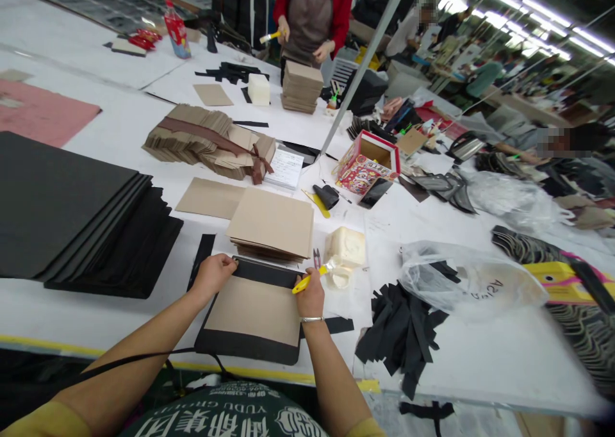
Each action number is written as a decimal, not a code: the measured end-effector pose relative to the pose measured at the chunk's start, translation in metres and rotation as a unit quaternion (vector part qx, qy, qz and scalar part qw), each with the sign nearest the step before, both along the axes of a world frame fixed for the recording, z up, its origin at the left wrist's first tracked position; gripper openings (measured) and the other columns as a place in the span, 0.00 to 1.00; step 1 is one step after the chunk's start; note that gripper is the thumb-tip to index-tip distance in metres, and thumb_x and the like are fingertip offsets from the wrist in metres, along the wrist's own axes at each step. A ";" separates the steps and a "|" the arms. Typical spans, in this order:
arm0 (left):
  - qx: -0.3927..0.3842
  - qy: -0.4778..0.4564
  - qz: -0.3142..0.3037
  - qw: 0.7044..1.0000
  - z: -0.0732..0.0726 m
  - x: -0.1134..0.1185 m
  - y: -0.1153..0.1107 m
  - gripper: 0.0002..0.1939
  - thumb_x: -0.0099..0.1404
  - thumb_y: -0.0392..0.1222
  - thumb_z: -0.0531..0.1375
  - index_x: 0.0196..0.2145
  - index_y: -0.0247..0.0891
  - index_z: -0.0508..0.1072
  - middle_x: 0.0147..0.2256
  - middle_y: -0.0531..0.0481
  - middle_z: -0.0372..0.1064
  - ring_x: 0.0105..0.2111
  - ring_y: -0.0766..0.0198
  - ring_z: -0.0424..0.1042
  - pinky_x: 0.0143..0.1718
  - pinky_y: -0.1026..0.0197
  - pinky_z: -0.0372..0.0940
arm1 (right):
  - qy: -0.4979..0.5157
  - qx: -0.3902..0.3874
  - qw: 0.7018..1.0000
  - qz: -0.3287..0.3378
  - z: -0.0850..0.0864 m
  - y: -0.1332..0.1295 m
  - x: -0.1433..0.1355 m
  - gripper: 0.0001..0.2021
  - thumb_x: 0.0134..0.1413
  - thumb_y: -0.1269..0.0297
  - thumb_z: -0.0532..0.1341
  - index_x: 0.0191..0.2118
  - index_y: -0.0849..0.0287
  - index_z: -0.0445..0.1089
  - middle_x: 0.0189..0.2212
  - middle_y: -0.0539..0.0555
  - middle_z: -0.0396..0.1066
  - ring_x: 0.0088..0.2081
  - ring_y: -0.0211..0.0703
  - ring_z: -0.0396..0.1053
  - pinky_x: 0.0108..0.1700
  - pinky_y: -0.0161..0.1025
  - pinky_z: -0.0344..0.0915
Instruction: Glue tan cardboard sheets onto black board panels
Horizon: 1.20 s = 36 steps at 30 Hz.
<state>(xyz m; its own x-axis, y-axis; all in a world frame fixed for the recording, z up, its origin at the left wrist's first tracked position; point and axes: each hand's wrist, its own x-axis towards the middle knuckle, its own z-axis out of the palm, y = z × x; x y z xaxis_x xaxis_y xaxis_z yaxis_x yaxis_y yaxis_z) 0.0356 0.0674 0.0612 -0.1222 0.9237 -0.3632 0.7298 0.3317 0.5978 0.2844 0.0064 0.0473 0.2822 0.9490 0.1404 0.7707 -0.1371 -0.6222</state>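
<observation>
In front of me lies a black sheet (247, 354) with a tan cardboard piece (254, 309) on its middle. The fingers of my left hand (214, 278) pinch the sheet's far left corner. My right hand (311, 294) is closed around a yellow-handled brush (310, 279) and rests at the far right corner. The brush's bristles point toward a white block-shaped container (344, 246) and a small pale cup (341, 278). Just beyond the sheet stands a stack of tan cardboard (271, 222). Black strips (340, 325) stick out beside the sheet.
A tall pile of black sheets (77, 206) stands at left. Cut black strips (403, 328) and a plastic bag (466, 277) lie at right. Beyond are tied cardboard bundles (206, 139), a red box (368, 161) and a slanting pole (365, 65). A co-worker (312, 14) holds a brush across the table.
</observation>
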 end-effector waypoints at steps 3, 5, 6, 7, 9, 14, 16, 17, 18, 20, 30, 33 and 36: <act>0.005 0.001 -0.008 1.000 0.001 0.001 0.000 0.12 0.52 0.49 0.55 0.22 0.37 0.69 0.24 0.50 0.70 0.26 0.63 0.68 0.26 0.66 0.55 | -0.024 -0.003 1.000 0.001 -0.001 0.001 -0.001 0.12 0.50 0.64 0.52 0.42 0.60 0.60 0.29 0.51 0.65 0.30 0.41 0.65 0.34 0.38 0.63; 0.011 0.006 -0.019 1.000 0.003 0.002 0.000 0.12 0.53 0.48 0.54 0.22 0.37 0.68 0.24 0.50 0.70 0.27 0.64 0.68 0.26 0.66 0.56 | -0.042 -0.005 0.999 0.002 -0.002 0.001 -0.002 0.13 0.50 0.64 0.51 0.42 0.61 0.60 0.30 0.53 0.65 0.30 0.41 0.65 0.34 0.39 0.63; 0.014 0.011 -0.024 1.000 0.004 0.003 0.000 0.11 0.53 0.47 0.54 0.22 0.37 0.68 0.24 0.50 0.70 0.27 0.64 0.68 0.27 0.66 0.56 | -0.051 -0.008 0.999 0.004 -0.003 0.002 -0.003 0.13 0.50 0.65 0.51 0.43 0.61 0.60 0.30 0.54 0.65 0.31 0.42 0.65 0.34 0.39 0.63; 0.017 0.016 -0.028 0.999 0.004 0.003 0.000 0.11 0.54 0.46 0.54 0.22 0.37 0.68 0.25 0.49 0.70 0.27 0.63 0.68 0.27 0.66 0.55 | -0.060 -0.012 0.998 0.007 -0.004 0.002 -0.003 0.14 0.50 0.65 0.51 0.43 0.62 0.60 0.31 0.55 0.66 0.31 0.42 0.65 0.34 0.39 0.63; 0.020 0.028 -0.035 0.999 0.006 0.003 0.002 0.10 0.54 0.46 0.54 0.22 0.37 0.68 0.25 0.49 0.70 0.27 0.63 0.68 0.27 0.66 0.55 | -0.076 -0.016 0.997 0.009 -0.006 0.004 -0.004 0.15 0.50 0.66 0.51 0.45 0.63 0.60 0.32 0.56 0.66 0.32 0.44 0.65 0.34 0.40 0.63; 0.041 0.066 -0.050 0.996 0.008 -0.004 -0.002 0.13 0.58 0.48 0.52 0.27 0.36 0.69 0.25 0.47 0.69 0.27 0.60 0.68 0.28 0.63 0.56 | -0.091 0.037 0.995 -0.024 -0.002 -0.001 0.000 0.17 0.51 0.63 0.53 0.46 0.66 0.59 0.36 0.61 0.65 0.39 0.48 0.64 0.39 0.44 0.63; 0.114 0.112 -0.065 0.985 0.007 -0.002 -0.012 0.16 0.61 0.48 0.49 0.35 0.34 0.69 0.32 0.42 0.70 0.33 0.57 0.68 0.33 0.60 0.58 | -0.093 0.066 0.993 -0.024 0.002 -0.007 -0.001 0.15 0.53 0.63 0.52 0.45 0.65 0.59 0.35 0.61 0.66 0.39 0.48 0.64 0.40 0.45 0.62; 0.165 0.133 -0.092 0.973 0.007 0.002 -0.018 0.17 0.62 0.47 0.48 0.40 0.33 0.68 0.36 0.40 0.69 0.37 0.56 0.68 0.37 0.59 0.59 | -0.089 0.082 0.993 -0.010 0.003 -0.012 -0.003 0.14 0.54 0.65 0.51 0.45 0.64 0.59 0.36 0.61 0.66 0.40 0.48 0.64 0.41 0.46 0.62; 0.216 0.147 -0.139 0.955 0.006 0.007 -0.026 0.18 0.63 0.46 0.46 0.44 0.32 0.66 0.41 0.38 0.68 0.42 0.55 0.66 0.42 0.57 0.58 | -0.080 0.097 0.992 0.016 0.003 -0.016 -0.007 0.12 0.54 0.67 0.50 0.45 0.63 0.59 0.38 0.61 0.66 0.41 0.47 0.64 0.43 0.46 0.62; 0.283 0.146 -0.275 0.907 0.004 0.024 -0.040 0.20 0.65 0.43 0.45 0.52 0.33 0.61 0.49 0.39 0.63 0.51 0.56 0.59 0.52 0.54 0.51 | -0.054 0.122 0.987 0.094 0.001 -0.024 -0.017 0.12 0.54 0.72 0.48 0.45 0.62 0.59 0.44 0.61 0.64 0.46 0.46 0.62 0.46 0.47 0.61; 0.240 0.216 -0.397 0.859 -0.012 0.017 -0.056 0.40 0.59 0.64 0.43 0.60 0.33 0.47 0.61 0.42 0.40 0.61 0.55 0.38 0.59 0.48 0.30 | -0.122 0.081 0.973 0.178 -0.017 -0.037 -0.031 0.17 0.46 0.81 0.49 0.43 0.64 0.62 0.53 0.62 0.59 0.57 0.49 0.50 0.53 0.52 0.54; 0.231 0.252 -0.348 0.873 -0.007 -0.004 -0.055 0.38 0.60 0.62 0.45 0.59 0.31 0.49 0.61 0.40 0.41 0.61 0.54 0.39 0.58 0.45 0.28 | -0.147 0.074 0.974 0.158 -0.015 -0.042 -0.027 0.17 0.46 0.81 0.49 0.43 0.64 0.62 0.52 0.62 0.59 0.57 0.49 0.51 0.53 0.51 0.54; 0.238 0.275 -0.303 0.881 0.002 -0.009 -0.058 0.35 0.61 0.58 0.46 0.59 0.31 0.52 0.60 0.39 0.43 0.61 0.51 0.37 0.57 0.42 0.27 | -0.176 0.075 0.974 0.125 -0.010 -0.047 -0.024 0.18 0.47 0.81 0.49 0.45 0.65 0.62 0.52 0.63 0.61 0.56 0.49 0.53 0.54 0.52 0.53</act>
<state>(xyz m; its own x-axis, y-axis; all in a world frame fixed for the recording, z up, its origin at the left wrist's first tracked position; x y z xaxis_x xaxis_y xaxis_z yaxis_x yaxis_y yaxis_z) 0.0264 0.0098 0.0628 0.4099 0.9111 0.0424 0.9089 -0.4120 0.0654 0.2608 -0.0406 0.0374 -0.0453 0.9434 0.3285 0.9376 0.1536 -0.3118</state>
